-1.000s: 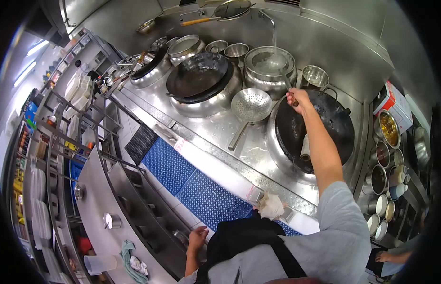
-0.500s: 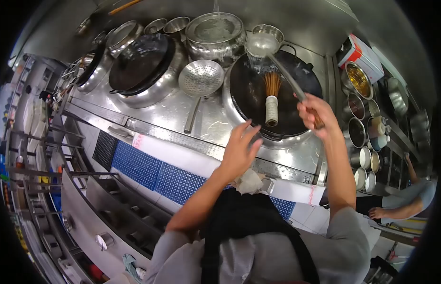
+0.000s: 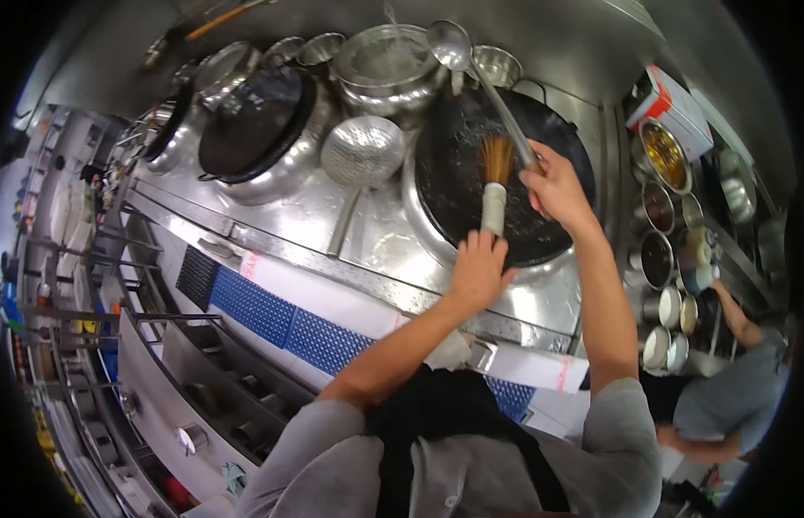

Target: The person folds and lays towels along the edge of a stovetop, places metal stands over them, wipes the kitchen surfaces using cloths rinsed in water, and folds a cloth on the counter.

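Observation:
In my right hand is a long-handled steel ladle; its bowl hangs beyond the wok's far rim, beside a steel pot. A bamboo wok brush with a pale wrapped handle lies in the dark, wet wok, bristles facing away from me. My left hand is at the wok's near rim, fingers bent over the brush's lower end. Whether they grip the brush or the wok's ear beneath cannot be made out. A perforated skimmer lies on the steel stove top left of the wok.
Another dark wok tilts on a burner ring at the left. Bowls of sauce and seasoning, a bowl of yellow liquid and a box line the right side. A person in grey reaches in at the lower right.
The ladle's bowl has moved from over the wok's far edge to farther back and left. My left hand has come from the wok's near-left side to the lower end of the brush.

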`<action>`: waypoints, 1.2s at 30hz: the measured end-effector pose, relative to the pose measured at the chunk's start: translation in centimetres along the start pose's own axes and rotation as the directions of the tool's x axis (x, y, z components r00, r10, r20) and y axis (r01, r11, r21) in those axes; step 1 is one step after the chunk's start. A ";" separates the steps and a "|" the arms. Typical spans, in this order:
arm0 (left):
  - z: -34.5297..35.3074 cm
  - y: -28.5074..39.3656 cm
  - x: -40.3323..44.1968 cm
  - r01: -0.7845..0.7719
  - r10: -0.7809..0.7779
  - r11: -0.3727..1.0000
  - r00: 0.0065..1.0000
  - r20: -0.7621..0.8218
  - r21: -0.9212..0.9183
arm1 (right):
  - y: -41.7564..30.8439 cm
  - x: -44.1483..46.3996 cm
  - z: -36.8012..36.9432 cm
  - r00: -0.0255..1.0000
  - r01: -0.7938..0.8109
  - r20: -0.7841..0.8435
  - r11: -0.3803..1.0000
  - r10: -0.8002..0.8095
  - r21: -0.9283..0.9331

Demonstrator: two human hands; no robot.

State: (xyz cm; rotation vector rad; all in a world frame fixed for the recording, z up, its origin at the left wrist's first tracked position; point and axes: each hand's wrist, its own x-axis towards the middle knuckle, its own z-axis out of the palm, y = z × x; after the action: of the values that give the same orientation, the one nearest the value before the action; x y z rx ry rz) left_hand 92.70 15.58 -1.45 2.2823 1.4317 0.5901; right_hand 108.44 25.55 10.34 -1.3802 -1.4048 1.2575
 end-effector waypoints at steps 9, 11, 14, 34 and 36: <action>1.8 0.0 -1.9 -0.133 0.124 0.986 0.988 0.093 0.101 | 4.2 19.5 11.4 0.995 -0.066 0.080 0.988 0.055 0.137; 1.4 0.0 -2.0 -0.125 0.121 0.992 0.987 0.104 0.032 | 4.2 19.7 11.4 0.961 -0.219 0.257 0.839 0.099 0.497; 2.5 -0.8 -2.0 -0.132 0.123 0.989 0.986 0.116 0.074 | 4.5 17.7 10.0 0.914 -0.355 0.402 0.601 0.062 0.715; -3.4 -12.1 -44.5 0.689 -0.757 0.628 0.432 -0.491 -0.362 | 17.3 -10.8 -6.7 0.995 0.079 0.077 0.959 -0.060 -0.272; -3.1 -11.0 -49.9 0.762 -0.843 0.451 0.194 -0.501 -0.465 | 24.9 -8.9 -10.2 0.945 0.326 0.135 0.847 -0.297 -0.420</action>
State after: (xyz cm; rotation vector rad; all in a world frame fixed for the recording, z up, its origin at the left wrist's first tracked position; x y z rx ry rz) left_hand 63.25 -24.90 -11.94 0.8015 2.5554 1.1302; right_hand 124.55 15.95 -10.89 -1.3266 -1.9569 0.8043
